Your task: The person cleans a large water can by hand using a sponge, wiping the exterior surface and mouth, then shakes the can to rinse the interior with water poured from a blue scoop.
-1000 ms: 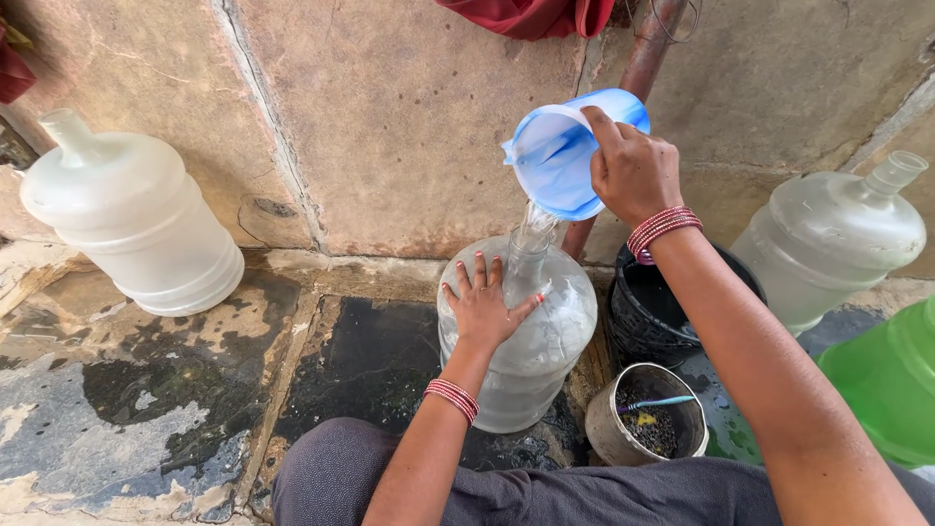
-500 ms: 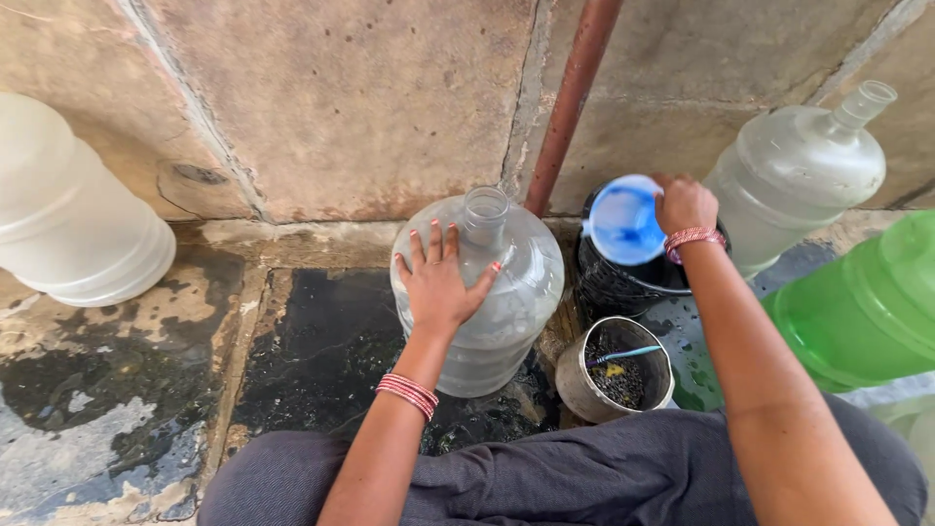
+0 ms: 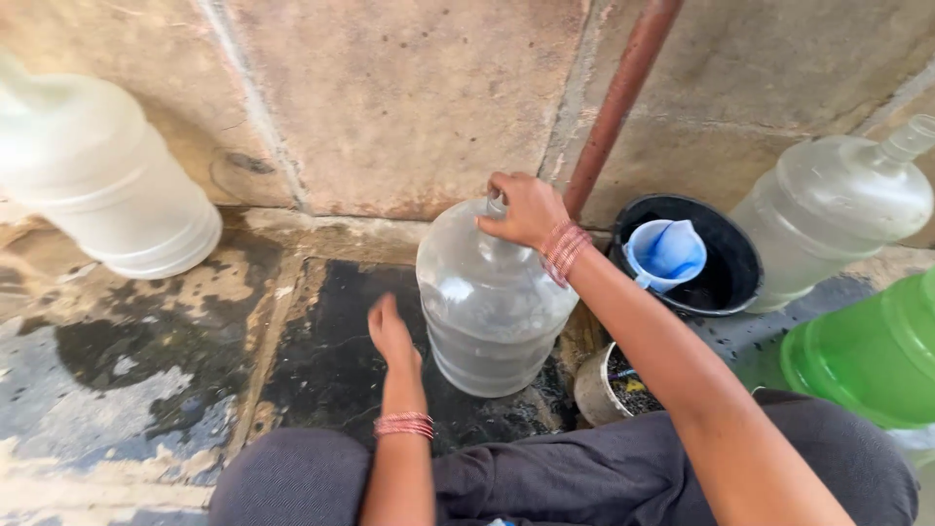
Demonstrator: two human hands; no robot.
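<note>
My right hand [image 3: 526,209] grips the clear jug's [image 3: 492,302] neck; left hand [image 3: 392,331] open, seemingly off it. Keep jug upright, support low.

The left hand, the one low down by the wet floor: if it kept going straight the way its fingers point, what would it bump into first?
Probably the stone wall. The left hand points up past the left side of the big clear water jug, over the dark wet floor. Depth is unclear, so it might brush the jug.
</note>
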